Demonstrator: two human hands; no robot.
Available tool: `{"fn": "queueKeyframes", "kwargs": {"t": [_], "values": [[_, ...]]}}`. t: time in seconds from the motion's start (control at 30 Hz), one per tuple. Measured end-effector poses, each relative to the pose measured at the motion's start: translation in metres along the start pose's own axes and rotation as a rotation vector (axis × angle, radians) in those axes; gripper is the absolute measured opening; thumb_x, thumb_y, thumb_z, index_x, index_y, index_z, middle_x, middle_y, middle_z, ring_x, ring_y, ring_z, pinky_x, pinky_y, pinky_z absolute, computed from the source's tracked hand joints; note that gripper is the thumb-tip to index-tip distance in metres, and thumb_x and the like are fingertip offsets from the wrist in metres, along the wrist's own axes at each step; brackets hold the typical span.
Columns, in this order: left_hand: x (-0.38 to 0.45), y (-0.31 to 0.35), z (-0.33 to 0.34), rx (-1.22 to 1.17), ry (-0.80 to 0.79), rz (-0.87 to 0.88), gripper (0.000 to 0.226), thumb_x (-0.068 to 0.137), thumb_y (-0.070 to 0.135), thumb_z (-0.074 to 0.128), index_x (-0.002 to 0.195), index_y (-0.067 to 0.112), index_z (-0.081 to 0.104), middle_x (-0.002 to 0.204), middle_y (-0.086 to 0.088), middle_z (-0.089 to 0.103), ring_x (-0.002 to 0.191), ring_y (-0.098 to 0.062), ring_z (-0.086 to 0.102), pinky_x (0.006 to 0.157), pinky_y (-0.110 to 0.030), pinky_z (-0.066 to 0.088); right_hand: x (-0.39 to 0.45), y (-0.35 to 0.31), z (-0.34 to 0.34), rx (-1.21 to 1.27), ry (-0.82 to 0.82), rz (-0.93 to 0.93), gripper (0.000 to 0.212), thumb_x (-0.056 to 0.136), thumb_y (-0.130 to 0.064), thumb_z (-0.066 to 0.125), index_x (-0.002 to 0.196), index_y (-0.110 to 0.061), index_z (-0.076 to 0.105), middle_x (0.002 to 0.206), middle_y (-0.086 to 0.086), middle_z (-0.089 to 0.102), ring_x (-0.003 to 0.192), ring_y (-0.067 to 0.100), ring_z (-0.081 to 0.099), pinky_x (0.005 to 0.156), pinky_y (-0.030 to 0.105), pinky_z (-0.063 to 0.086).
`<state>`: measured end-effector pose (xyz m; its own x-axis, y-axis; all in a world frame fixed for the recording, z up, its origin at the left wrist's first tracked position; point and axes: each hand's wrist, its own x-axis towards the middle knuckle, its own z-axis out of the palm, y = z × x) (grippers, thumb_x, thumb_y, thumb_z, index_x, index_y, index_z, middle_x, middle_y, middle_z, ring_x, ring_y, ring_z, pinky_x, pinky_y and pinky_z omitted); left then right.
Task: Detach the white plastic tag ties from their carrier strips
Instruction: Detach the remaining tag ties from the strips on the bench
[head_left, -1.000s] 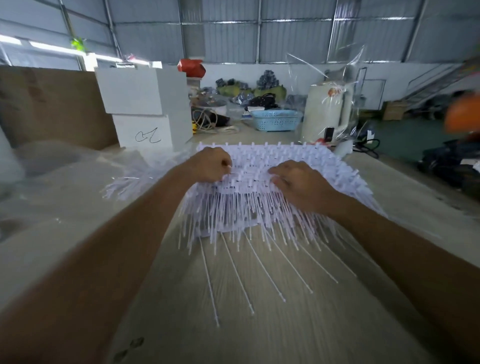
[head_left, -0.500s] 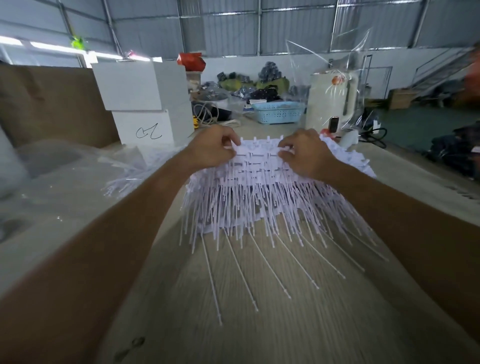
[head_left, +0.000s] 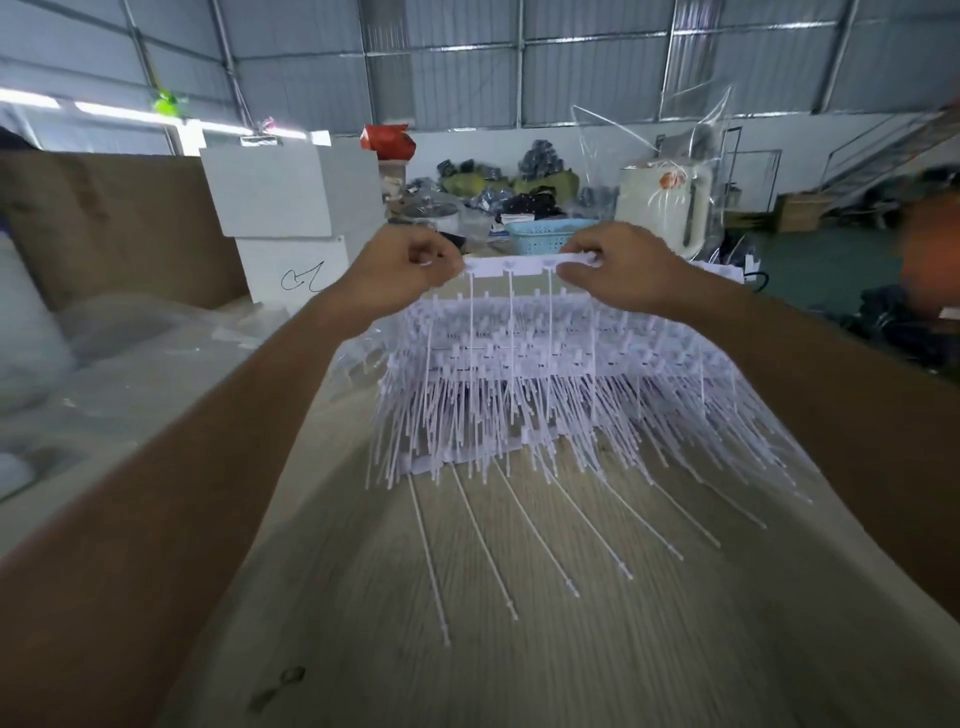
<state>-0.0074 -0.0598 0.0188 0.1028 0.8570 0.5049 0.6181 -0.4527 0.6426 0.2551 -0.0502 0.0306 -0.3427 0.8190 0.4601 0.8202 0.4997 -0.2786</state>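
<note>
On the pale wood-grain table (head_left: 519, 649), a few thin white plastic tag ties (head_left: 483, 545) lie fanned toward its near edge. Beyond them, mid-table, sits a heaped pile of white tie strips (head_left: 545, 374). Above the pile, the left hand (head_left: 400, 270) and right hand (head_left: 618, 270) each pinch one end of a white plastic carrier strip (head_left: 511, 266), ties hanging from it. A light blue plastic basket (head_left: 545, 236) stands toward the far edge.

We see two bare forearms running in from the lower corners, with no sleeves showing on either. Our left hand (head_left: 402, 270) and right hand (head_left: 621, 273) are bare too: no gloves, rings, watch or wristband.
</note>
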Motion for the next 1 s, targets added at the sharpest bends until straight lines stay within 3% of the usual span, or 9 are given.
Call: {"fn": "queueKeyframes", "kwargs": {"t": [0.1, 0.27, 0.47, 0.57, 0.63, 0.7, 0.8, 0.9, 1.0], "values": [[0.0, 0.017, -0.013, -0.153, 0.06, -0.002, 0.015, 0.094, 0.01, 0.067, 0.088, 0.021, 0.074, 0.082, 0.003, 0.072, 0.062, -0.002, 0.059, 0.056, -0.02, 0.048, -0.005, -0.006, -0.022, 0.128, 0.011, -0.044, 0.033, 0.101, -0.035, 0.056, 0.121, -0.01, 0.066, 0.098, 0.002, 0.063, 0.076, 0.012, 0.056, 0.071, 0.025, 0.043], [-0.003, 0.038, -0.027, -0.532, 0.126, -0.011, 0.018, 0.096, 0.008, 0.063, 0.11, 0.0, 0.071, 0.106, -0.013, 0.071, 0.083, -0.019, 0.069, 0.07, -0.028, 0.057, -0.001, -0.012, -0.065, 0.284, 0.117, -0.042, 0.028, 0.101, -0.032, 0.057, 0.121, -0.017, 0.069, 0.102, -0.012, 0.065, 0.077, 0.0, 0.055, 0.066, 0.02, 0.038], [-0.015, 0.05, -0.044, -1.101, 0.044, -0.005, 0.033, 0.099, 0.013, 0.06, 0.126, -0.005, 0.056, 0.134, -0.029, 0.058, 0.109, -0.031, 0.066, 0.104, -0.036, 0.051, -0.007, -0.007, -0.055, 0.326, 0.061, 0.022, 0.027, 0.105, -0.029, 0.049, 0.106, -0.014, 0.071, 0.075, -0.015, 0.051, 0.065, 0.003, 0.045, 0.061, 0.023, 0.033], [-0.017, 0.057, -0.049, -1.304, -0.001, 0.025, 0.036, 0.102, 0.025, 0.056, 0.128, 0.0, 0.054, 0.127, -0.023, 0.065, 0.111, -0.03, 0.067, 0.096, -0.036, 0.056, -0.005, -0.012, -0.054, 0.664, 0.106, 0.188, 0.027, 0.103, -0.028, 0.048, 0.095, -0.012, 0.067, 0.072, -0.006, 0.049, 0.069, 0.013, 0.044, 0.074, 0.032, 0.044], [-0.016, 0.06, -0.044, -1.116, 0.028, -0.025, 0.034, 0.103, 0.025, 0.055, 0.13, 0.005, 0.054, 0.125, -0.017, 0.067, 0.112, -0.028, 0.068, 0.094, -0.038, 0.056, -0.005, -0.02, -0.057, 1.077, 0.083, 0.266, 0.028, 0.102, -0.026, 0.045, 0.083, -0.015, 0.061, 0.073, -0.003, 0.048, 0.067, 0.013, 0.042, 0.078, 0.036, 0.045], [-0.015, 0.062, -0.029, -0.663, 0.012, -0.095, 0.032, 0.102, 0.032, 0.055, 0.13, 0.017, 0.056, 0.121, -0.007, 0.07, 0.112, -0.022, 0.067, 0.098, -0.042, 0.054, -0.007, -0.032, -0.055, 1.453, 0.043, 0.283, 0.03, 0.102, -0.024, 0.039, 0.077, -0.017, 0.055, 0.071, -0.002, 0.042, 0.063, 0.012, 0.037, 0.076, 0.035, 0.044], [-0.019, 0.068, -0.006, -0.259, -0.105, -0.1, 0.033, 0.101, 0.048, 0.051, 0.125, 0.028, 0.06, 0.117, 0.004, 0.069, 0.106, -0.01, 0.066, 0.101, -0.041, 0.05, -0.009, -0.063, -0.042, 1.828, 0.03, 0.194, 0.027, 0.099, -0.019, 0.035, 0.076, -0.015, 0.048, 0.07, 0.002, 0.034, 0.062, 0.015, 0.035, 0.07, 0.035, 0.048], [-0.027, 0.073, 0.002, -0.209, -0.2, -0.061, 0.048, 0.099, 0.058, 0.045, 0.113, 0.02, 0.07, 0.087, 0.002, 0.073, 0.07, -0.009, 0.068, 0.068, -0.025, 0.053, -0.012, -0.086, -0.023, 2.029, 0.101, 0.155, 0.026, 0.1, -0.019, 0.036, 0.078, -0.011, 0.048, 0.073, 0.01, 0.04, 0.066, 0.022, 0.042, 0.069, 0.036, 0.045], [-0.039, 0.063, -0.005, -0.195, -0.221, -0.057, 0.043, 0.101, 0.049, 0.051, 0.094, 0.013, 0.073, 0.055, 0.008, 0.048, 0.048, -0.009, 0.041, 0.046, -0.021, 0.034, -0.019, -0.077, -0.008, 1.913, 0.081, 0.176, 0.019, 0.098, -0.016, 0.046, 0.089, -0.006, 0.06, 0.088, 0.016, 0.059, 0.084, 0.029, 0.059, 0.081, 0.045, 0.05]]}}
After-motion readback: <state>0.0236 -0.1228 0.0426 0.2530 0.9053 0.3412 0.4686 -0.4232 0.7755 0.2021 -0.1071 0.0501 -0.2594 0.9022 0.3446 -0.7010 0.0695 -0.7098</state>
